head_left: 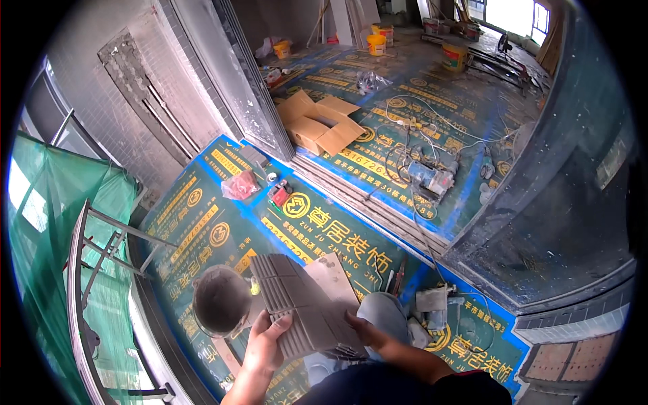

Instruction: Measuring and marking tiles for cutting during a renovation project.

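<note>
Between my two hands, above my knees, is a stack of grey-brown strip tiles point(297, 304) with grooved faces. My left hand point(268, 341) is closed round its near left edge, thumb on top. On the right side, my right hand point(364, 331) grips the stack by its edge; part of its fingers is hidden. Just left of the tiles stands a round bucket point(221, 297) with a dark grey inside. A pale flat board point(335, 280) lies on the floor behind the stack, partly covered by it.
Green printed floor sheeting point(324, 216) spreads around me. A small power tool point(435, 300) lies right of my knee. Beyond the door track point(364, 199) are a corded blue machine point(432, 177) and an open cardboard box point(317, 125). A metal frame point(77, 270) with green netting point(40, 202) stands left.
</note>
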Demonstrator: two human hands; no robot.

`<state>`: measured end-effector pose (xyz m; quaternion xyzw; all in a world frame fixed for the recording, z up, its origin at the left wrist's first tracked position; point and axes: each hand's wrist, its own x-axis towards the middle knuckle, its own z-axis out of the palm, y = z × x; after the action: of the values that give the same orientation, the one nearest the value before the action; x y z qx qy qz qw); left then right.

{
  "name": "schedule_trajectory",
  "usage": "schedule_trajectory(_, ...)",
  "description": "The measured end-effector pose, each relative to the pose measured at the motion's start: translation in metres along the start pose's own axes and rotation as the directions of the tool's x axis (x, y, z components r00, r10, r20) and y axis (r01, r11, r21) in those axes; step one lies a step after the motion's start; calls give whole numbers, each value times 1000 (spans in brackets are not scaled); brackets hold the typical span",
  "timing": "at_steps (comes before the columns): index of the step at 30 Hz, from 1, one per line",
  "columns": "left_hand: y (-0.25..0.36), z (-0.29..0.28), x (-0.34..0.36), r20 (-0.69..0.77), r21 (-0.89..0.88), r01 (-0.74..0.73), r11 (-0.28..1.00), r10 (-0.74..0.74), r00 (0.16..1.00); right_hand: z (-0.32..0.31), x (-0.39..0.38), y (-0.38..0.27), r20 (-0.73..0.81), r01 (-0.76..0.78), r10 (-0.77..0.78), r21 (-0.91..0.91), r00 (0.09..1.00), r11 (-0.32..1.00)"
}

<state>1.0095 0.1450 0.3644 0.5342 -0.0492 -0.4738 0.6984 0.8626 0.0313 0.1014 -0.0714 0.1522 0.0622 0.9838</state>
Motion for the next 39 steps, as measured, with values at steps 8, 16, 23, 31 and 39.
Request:
schedule_trajectory(8,-62,-54,-84,-2,121,-50,991,50,999,-14,-106,-1,-305,85,-134,-167,943,982)
schedule_trajectory(16,-53,-68,-67,-104,80,163,983,-155,982,10,-120,-55,-419,-2,-173,-386,891,923)
schedule_trajectory(23,-98,-129,6,-30,-21,211,977,-212,977,-6,-70,-107,-457,-154,-118,-513,881,844)
schedule_trajectory(31,-241,-251,42,-120,16,119,993,-117,986,-89,5,-57,-455,51,-470,-676,756,736)
schedule_trajectory(39,-266,-302,84,-54,-1,-18,1000,17,998,-98,50,-75,-348,4,-287,-630,892,776)
